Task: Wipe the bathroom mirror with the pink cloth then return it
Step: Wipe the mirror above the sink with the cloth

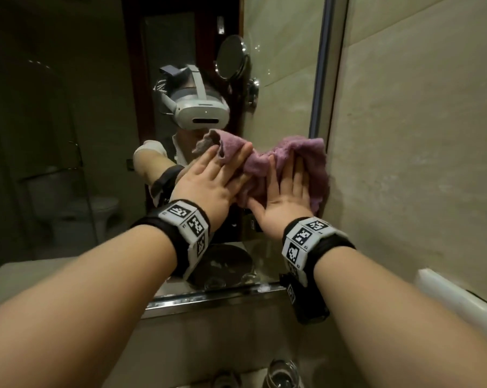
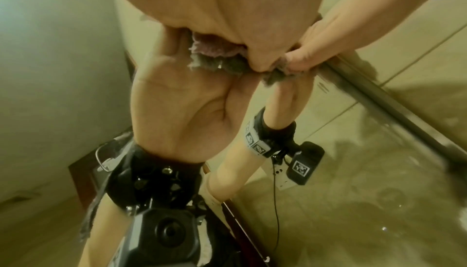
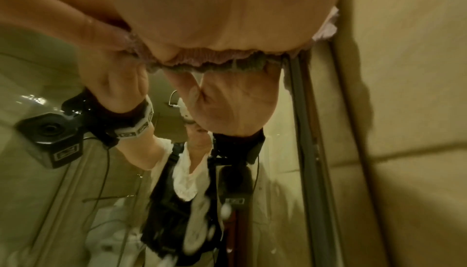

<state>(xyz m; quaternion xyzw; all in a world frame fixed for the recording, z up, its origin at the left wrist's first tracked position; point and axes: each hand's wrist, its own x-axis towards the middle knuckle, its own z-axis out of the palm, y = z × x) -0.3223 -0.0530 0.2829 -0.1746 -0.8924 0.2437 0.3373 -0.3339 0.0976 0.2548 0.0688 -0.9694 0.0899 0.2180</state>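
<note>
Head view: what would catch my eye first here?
Two flat hands, left hand and right hand, press a pink cloth against the mirror near its right edge. Above them, the mirror reflects the person's white headset.

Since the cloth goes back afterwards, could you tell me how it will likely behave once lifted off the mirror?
The pink cloth is bunched under the left hand and right hand, so probably floppy. It looks like thin terry, so likely light and not slippery.

A beige tiled wall (image 1: 419,135) stands at the right — below, two clear glasses (image 1: 283,373) on the counter (image 1: 180,345).
</note>
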